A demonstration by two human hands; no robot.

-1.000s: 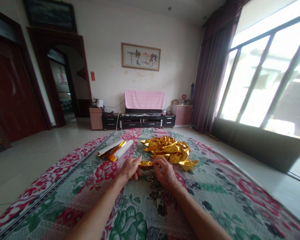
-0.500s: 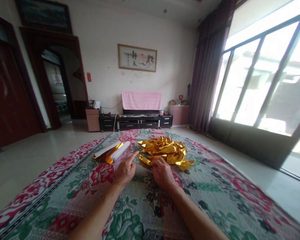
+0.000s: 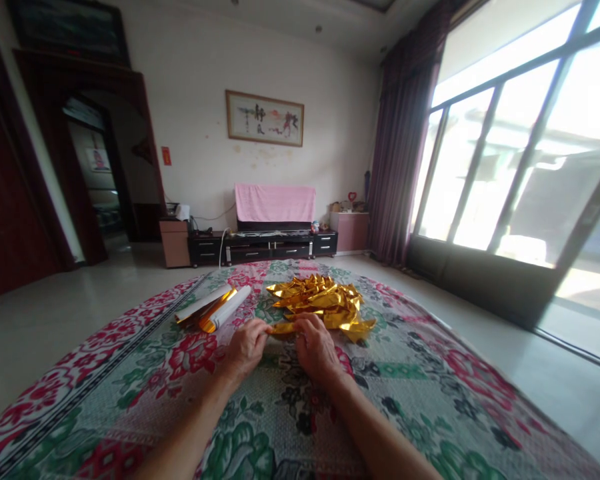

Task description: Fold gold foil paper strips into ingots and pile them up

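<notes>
Between my two hands is a folded gold foil paper piece (image 3: 283, 329), low over the flowered tablecloth. My left hand (image 3: 247, 348) pinches its left tip between thumb and fingers. The right end is in my right hand (image 3: 317, 348), whose fingers are closed and partly hide it. Just beyond the right hand lies a heap of folded gold foil paper pieces (image 3: 325, 297), shiny and pointed at the ends. Left of my left hand rest curled sheets of gold foil paper (image 3: 233, 309) with white backs.
A red, green and grey flowered tablecloth (image 3: 180, 407) covers the round table. Beyond it stand a low black cabinet (image 3: 260, 252) and a pink cloth (image 3: 275, 202) draped over something. A large window (image 3: 520, 153) is on the right, a doorway (image 3: 100, 167) on the left.
My left hand has gone from a pointing finger to pinching the left tip of the foil piece. My right hand still grips the other end. The view has turned slightly right.
</notes>
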